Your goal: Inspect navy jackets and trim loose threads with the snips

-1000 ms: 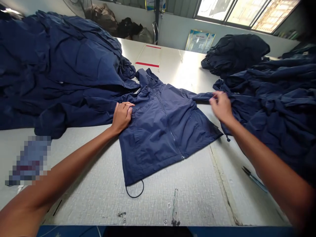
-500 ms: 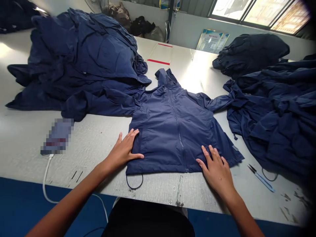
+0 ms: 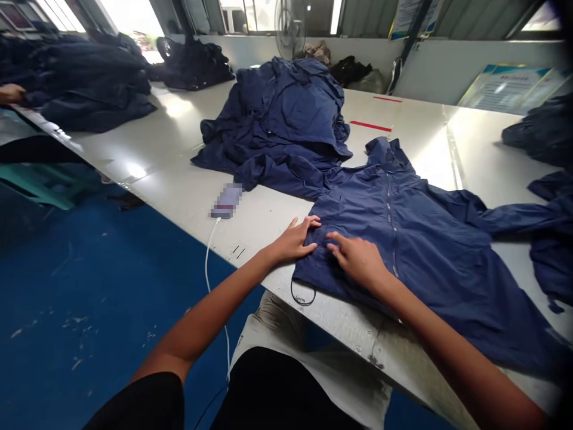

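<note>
A navy zip-front hooded jacket lies spread on the white cutting table, its hood pointing away from me. My left hand rests with fingers apart at the jacket's near left edge, holding nothing. Close beside it, my right hand lies on the jacket's lower front, its fingers slightly curled over the fabric. A black elastic cord loop hangs from the hem by the table edge. The jacket's far right hem is partly out of view.
A heap of navy jackets touches the jacket's left shoulder. More navy garments lie at the right and far left, where a co-worker's hand shows. A blurred phone with a white cable lies on the table. Blue floor lies beyond its near edge.
The view has swung left. My right hand has moved from the jacket's right hem across to the left, close beside my left hand, which has shifted slightly up the jacket's edge.
</note>
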{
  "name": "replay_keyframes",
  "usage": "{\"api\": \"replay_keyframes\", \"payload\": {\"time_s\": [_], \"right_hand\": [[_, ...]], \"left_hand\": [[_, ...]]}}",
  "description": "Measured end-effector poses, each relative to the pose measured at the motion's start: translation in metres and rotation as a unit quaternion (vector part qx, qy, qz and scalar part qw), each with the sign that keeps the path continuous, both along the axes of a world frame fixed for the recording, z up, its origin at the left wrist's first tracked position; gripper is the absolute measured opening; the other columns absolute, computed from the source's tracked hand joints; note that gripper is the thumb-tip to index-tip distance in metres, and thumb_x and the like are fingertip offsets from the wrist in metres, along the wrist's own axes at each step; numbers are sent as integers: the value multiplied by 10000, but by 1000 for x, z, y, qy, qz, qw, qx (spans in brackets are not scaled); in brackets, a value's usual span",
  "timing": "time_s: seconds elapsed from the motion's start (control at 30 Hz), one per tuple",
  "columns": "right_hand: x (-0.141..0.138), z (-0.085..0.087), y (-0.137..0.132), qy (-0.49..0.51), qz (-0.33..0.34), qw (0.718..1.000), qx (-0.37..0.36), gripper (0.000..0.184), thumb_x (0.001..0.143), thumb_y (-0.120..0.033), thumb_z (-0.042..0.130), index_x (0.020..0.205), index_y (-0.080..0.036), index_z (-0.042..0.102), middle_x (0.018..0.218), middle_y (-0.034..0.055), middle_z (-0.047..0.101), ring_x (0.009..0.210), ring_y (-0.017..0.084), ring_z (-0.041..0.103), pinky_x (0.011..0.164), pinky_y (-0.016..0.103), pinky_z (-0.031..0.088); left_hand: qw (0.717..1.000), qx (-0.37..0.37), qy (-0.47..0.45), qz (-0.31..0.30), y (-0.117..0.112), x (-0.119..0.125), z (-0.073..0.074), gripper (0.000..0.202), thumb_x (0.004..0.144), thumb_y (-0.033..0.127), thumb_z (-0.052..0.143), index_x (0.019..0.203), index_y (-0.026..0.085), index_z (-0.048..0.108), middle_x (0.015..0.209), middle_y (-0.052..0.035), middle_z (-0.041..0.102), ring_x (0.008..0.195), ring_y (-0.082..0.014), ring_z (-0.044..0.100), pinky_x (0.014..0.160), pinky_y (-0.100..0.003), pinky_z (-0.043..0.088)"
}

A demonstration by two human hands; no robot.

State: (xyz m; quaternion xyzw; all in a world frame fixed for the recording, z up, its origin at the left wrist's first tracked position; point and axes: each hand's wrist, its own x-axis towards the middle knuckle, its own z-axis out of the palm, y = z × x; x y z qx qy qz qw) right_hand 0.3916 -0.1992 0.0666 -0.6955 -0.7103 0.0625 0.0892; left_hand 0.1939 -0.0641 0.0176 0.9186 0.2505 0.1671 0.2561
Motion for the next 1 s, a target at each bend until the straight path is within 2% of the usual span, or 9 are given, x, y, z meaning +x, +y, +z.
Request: {"api": "replay_keyframes", "payload": {"time_s": [0.07,0.17,0.27,0.37,0.47,0.57,0.67,0.8,1.0], "right_hand": [[-8,-9,19,-7,-6,1000,7,318,1105,-388,491,1351,-296,671,1114,59,824,883,268,772,654,303,407],[-9,-24,24,-10,-15,1000,25,317,1121,-396,457,1310,-265,675,1189,71,796,965,251,759,740,310,451],[-7,-36,19,-10,-17,999,36,334,1126,-387,438,1319,-234,663,1218,97,774,1033,251,735,840,328,466],[-6,-43,19,0,-19,999,40,339,1126,-398,433,1320,-234,658,1225,106,764,996,255,720,859,344,456],[-5,-45,22,4,-21,999,45,330,1123,-397,443,1310,-237,664,1161,88,772,905,253,702,821,353,436],[-4,-46,24,-1,-21,999,45,330,1121,-389,451,1314,-230,667,1107,80,772,862,251,682,796,356,413],[-4,-47,25,3,-21,999,46,330,1123,-384,452,1318,-223,664,1093,71,772,850,247,670,789,362,402],[-4,-49,26,12,-17,999,51,319,1127,-372,447,1292,-214,670,1079,66,774,830,240,657,782,367,392],[-3,-51,26,29,-13,997,67,297,1124,-351,456,1263,-215,681,1028,66,759,805,230,634,766,377,374]], "left_hand": [[1000,3,-19,9,-1,0,1,785,892,368,752,1539,207,337,1549,-213,559,1503,-312,505,1291,-565,317],[999,6,-40,19,-3,1,0,769,872,351,763,1504,199,352,1448,-215,620,1407,-317,584,1238,-553,388],[998,19,-38,39,-1,6,0,519,941,274,642,1419,206,453,1349,-168,680,1315,-300,638,1190,-535,423],[998,38,-4,42,15,19,8,271,1019,257,528,1278,212,596,1250,-121,733,1196,-291,687,1085,-489,471],[998,52,42,-7,41,38,19,199,1005,308,612,1156,214,703,1136,-75,771,1080,-294,711,1015,-454,469],[995,49,65,-59,64,52,20,191,952,326,712,1105,217,746,1044,-43,767,961,-247,712,912,-372,483],[995,31,47,-85,75,54,11,239,950,335,731,1152,210,746,1090,-56,749,969,-222,696,841,-323,493],[995,-3,14,-100,80,47,1,310,917,336,782,1189,192,741,1107,-69,742,980,-222,688,852,-335,506],[996,-14,-1,-88,78,48,1,273,938,363,742,1154,198,744,1057,-50,734,993,-226,687,858,-343,499]]}}
